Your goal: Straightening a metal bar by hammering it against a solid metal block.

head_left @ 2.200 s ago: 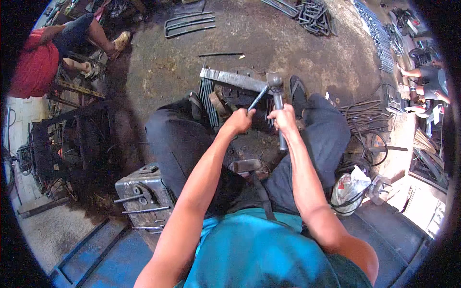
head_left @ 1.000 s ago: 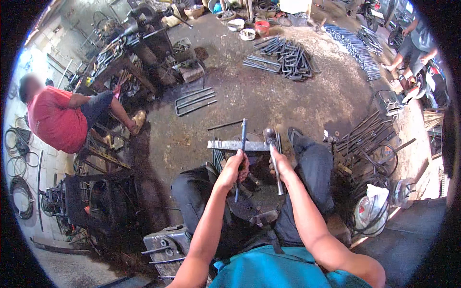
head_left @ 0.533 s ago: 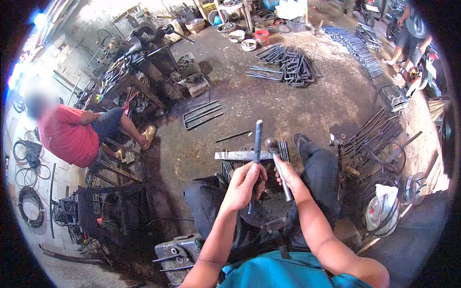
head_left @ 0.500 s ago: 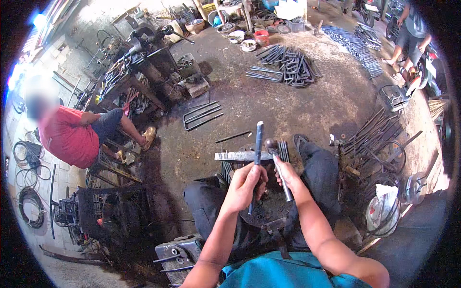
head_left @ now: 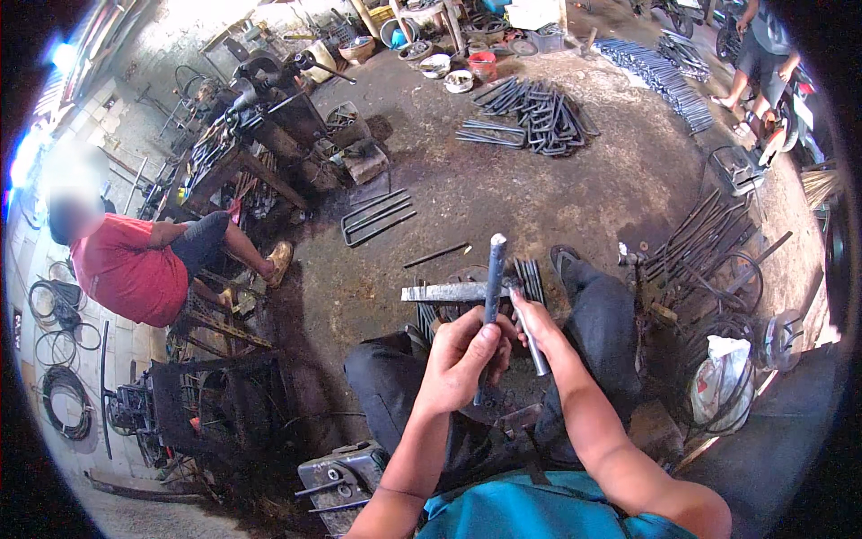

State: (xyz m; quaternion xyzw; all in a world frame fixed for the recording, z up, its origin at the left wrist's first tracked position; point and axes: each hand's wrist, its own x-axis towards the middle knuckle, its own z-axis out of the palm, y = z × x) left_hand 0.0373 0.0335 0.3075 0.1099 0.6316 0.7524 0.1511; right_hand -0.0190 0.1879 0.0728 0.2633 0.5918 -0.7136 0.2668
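My left hand [head_left: 462,357] is closed round a dark metal rod [head_left: 495,274], which stands nearly upright with its pale tip up. Just to its right, my right hand [head_left: 539,325] grips a hammer by its silvery metal handle [head_left: 540,357]. The hammer's head, partly hidden behind the fingers, is by the right end of a flat, worn metal block [head_left: 440,293] between my knees. Several straight rods [head_left: 530,275] lie beside that block. On the floor beyond it are a single short rod [head_left: 436,255] and some U-shaped bent rods [head_left: 379,216].
A heap of bent rods [head_left: 549,119] lies ahead, with a long row of rods [head_left: 660,81] farther right. At left a person in a red shirt [head_left: 135,269] sits near a bench with a vise [head_left: 256,85]. More rods [head_left: 705,238] and a white bag [head_left: 721,382] are at right.
The hammer head has dropped from above the metal block to its right end. The rod in my left hand has shifted slightly right and down.
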